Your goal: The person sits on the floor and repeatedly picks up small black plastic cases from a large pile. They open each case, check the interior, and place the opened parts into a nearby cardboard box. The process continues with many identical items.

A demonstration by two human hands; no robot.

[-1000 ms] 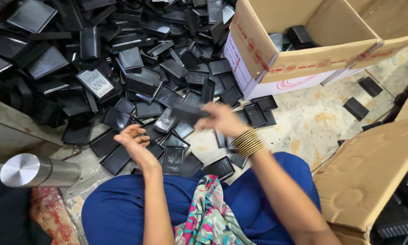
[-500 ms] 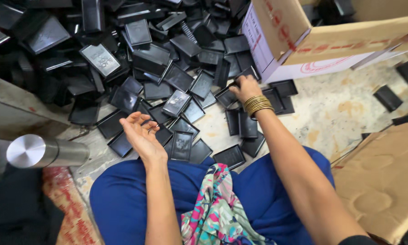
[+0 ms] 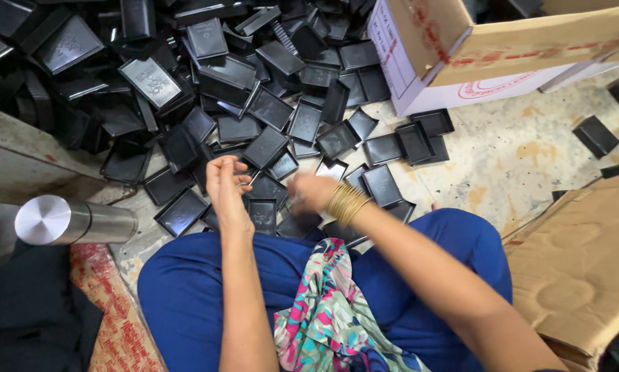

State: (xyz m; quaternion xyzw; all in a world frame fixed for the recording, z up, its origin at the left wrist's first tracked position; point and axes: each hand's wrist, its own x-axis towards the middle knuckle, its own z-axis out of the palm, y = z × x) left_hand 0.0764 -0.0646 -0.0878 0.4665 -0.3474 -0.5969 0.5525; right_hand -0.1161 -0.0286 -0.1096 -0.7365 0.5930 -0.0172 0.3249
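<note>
- Since the earlier frame your right hand (image 3: 309, 191) has drawn back from the heap toward your lap, and your left hand (image 3: 225, 184) has stayed raised in front of you.
- Your right hand is motion-blurred just above the black plastic trays (image 3: 268, 148) nearest your knees; you cannot tell whether its fingers are apart or closed on anything.
- Your left hand sits at 9 o'clock from the right, fingers curled together with the tips pinched near a small dark piece; whether it truly grips it is unclear.
- Stacked gold bangles (image 3: 346, 203), thin and shiny, ring your right wrist.
- Shallow, rectangular, matte trays with raised rims lie in a loose heap from 10 to 1 o'clock of your hands, many tilted and overlapping.
- One tray with a pale patterned face (image 3: 150, 81) lies at 11 o'clock in the heap.
- An open corrugated cardboard box (image 3: 461, 55), white-sided with red markings, stands at 1 o'clock, touching the heap's edge.
- A second brown cardboard flap (image 3: 585, 262) lies at 4 o'clock.
- A brushed steel cylinder (image 3: 72, 222), smooth and round-ended, lies on its side at 9 o'clock.
- Blue fabric (image 3: 192, 282) covers your legs, with a floral cloth (image 3: 330, 317) draped between them.
- Speckled stone floor (image 3: 530, 155) shows at 2 o'clock, with a few stray trays on it.
</note>
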